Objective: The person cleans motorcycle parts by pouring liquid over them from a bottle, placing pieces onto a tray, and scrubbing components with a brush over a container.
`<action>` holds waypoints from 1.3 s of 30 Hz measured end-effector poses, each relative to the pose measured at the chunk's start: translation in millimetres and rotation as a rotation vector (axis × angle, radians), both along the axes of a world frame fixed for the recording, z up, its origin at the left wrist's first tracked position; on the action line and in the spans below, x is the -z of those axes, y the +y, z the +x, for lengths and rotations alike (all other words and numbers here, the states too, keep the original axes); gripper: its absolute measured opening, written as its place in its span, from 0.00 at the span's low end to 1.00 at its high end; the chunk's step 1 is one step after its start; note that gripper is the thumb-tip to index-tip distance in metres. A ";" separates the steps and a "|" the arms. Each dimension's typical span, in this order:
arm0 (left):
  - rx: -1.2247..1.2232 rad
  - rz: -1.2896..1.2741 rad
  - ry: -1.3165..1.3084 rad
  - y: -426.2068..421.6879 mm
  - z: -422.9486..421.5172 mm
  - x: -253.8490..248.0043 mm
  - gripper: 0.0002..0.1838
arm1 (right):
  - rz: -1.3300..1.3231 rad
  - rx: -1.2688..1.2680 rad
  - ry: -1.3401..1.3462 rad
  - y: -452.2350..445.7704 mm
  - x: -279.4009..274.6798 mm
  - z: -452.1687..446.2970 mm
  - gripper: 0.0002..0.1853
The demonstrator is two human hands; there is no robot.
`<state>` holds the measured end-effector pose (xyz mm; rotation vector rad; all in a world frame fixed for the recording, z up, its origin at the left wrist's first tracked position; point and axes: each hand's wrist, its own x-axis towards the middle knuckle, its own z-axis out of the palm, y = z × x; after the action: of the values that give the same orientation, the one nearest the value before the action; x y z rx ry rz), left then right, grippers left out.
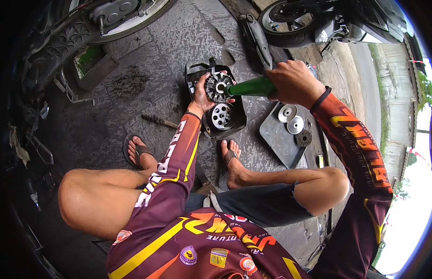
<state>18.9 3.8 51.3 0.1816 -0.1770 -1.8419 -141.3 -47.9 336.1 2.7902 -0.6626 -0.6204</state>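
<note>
My left hand (pixel 201 96) grips a finned metal pulley face (pixel 211 88) with a hole in its centre, holding it over a black plastic basin (pixel 240 122). In my right hand (pixel 296 83) is a green glass bottle (pixel 252 87), tilted almost level, its mouth at the pulley's centre. Whether liquid is flowing from it I cannot tell. A round metal part with several holes (pixel 221 116) lies in the basin below. Just left of the basin, a dark brush with a wooden handle (pixel 165 122) lies on the floor.
Right of my foot, a grey tray (pixel 270 135) carries two shiny metal discs (pixel 290 119) and a darker round plate (pixel 304 138). Motorbike wheels stand at upper left (pixel 132 28) and upper right (pixel 288 28). An exhaust silencer (pixel 255 42) lies beyond the basin, and a box (pixel 96 69) sits at left.
</note>
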 end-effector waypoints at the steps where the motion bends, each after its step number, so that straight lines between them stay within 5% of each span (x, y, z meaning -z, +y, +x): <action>1: 0.011 -0.014 0.030 1.7 -0.9 1.9 0.35 | -0.014 -0.001 -0.010 -1.3 0.7 0.5 0.13; 10: 0.081 -0.011 0.235 -1.9 -2.5 23.0 0.33 | -0.077 0.009 -0.007 -5.1 -1.7 2.8 0.14; 21: 0.032 0.192 -0.054 -8.2 0.1 26.5 0.29 | -0.038 0.037 0.087 -11.4 2.0 -3.2 0.19; 24: 0.041 0.215 -0.100 -10.9 -0.6 29.2 0.29 | -0.069 -0.012 0.010 -10.7 3.5 -4.8 0.11; 39: -0.047 0.022 -0.135 -1.6 0.8 -2.0 0.32 | -0.007 0.032 0.124 -8.1 2.2 -1.4 0.20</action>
<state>19.8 2.2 53.4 0.3235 -0.2440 -1.7863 -142.7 -56.0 333.9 2.7130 -0.6833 -0.7888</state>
